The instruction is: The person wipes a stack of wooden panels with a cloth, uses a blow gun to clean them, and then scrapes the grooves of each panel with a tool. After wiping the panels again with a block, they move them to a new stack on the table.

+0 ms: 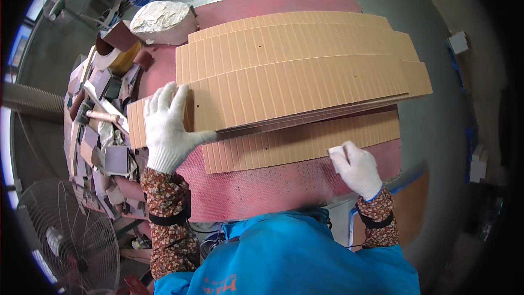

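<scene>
Several long tan panels with grooved faces lie overlapping on the table. My left hand (170, 125), in a white knit glove, lies over the left end of the upper grooved panel (305, 84), fingers spread and thumb along its near edge. That edge sits raised over a lower grooved panel (295, 145), with a dark gap between. My right hand (356, 168), also gloved, is closed by the near edge of the lower panel, toward its right end. A small pale piece (333, 153) shows at its fingertips; its kind is unclear. Another grooved panel (316, 33) lies at the far side.
The table has a red bumpy mat (262, 196). Sanding scraps and blocks (117, 158) crowd its left side, with a wooden-handled hammer (103, 116) among them. A wrapped bundle (164, 22) sits at the far left corner. A caged fan (71, 235) stands near left.
</scene>
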The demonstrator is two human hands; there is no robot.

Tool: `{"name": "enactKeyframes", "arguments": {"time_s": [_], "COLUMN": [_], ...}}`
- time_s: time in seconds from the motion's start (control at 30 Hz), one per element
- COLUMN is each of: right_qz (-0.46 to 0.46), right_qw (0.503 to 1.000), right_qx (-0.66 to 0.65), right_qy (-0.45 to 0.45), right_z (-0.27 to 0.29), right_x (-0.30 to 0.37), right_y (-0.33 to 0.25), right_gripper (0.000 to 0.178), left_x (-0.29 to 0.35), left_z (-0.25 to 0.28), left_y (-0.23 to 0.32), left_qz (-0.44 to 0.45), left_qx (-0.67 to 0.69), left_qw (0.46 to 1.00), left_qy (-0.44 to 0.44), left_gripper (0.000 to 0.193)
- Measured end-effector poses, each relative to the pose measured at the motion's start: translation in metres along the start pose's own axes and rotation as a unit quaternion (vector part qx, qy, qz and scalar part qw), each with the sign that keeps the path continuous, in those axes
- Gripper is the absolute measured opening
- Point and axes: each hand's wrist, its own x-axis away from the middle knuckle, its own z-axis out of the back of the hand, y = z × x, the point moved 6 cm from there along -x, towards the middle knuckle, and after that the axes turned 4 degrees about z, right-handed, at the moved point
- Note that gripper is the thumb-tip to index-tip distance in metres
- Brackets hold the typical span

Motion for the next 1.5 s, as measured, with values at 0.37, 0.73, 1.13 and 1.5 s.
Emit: {"name": "enactKeyframes", "arguments": {"time_s": [0.37,0.73,1.13,1.5], "right_qz": [0.100,0.105,0.081,0.135], "right_qw": [0.964,0.973,0.978,0.976], "right_qx": [-0.146,-0.046,-0.031,0.018], "right_qy": [0.197,0.198,0.189,0.169], "right_z": [0.085,0.090,0.076,0.026], "right_x": [-0.042,-0.078,-0.079,-0.057], "right_y": [0.005,-0.009,-0.027,-0.090], "right_gripper": [0.028,0.034,0.029,0.029], "left_x": [0.035,0.049,-0.001,-0.050], "left_z": [-0.003,-0.037,-0.025,-0.043], "left_y": [0.036,0.090,0.098,0.104], "left_qz": [0.076,0.068,0.007,-0.068], "left_qx": [0.028,0.006,0.029,0.052], "left_qw": [0.993,0.996,0.999,0.996], "left_qy": [0.082,0.058,0.042,0.010], "left_gripper": [0.075,0.088,0.090,0.110]}}
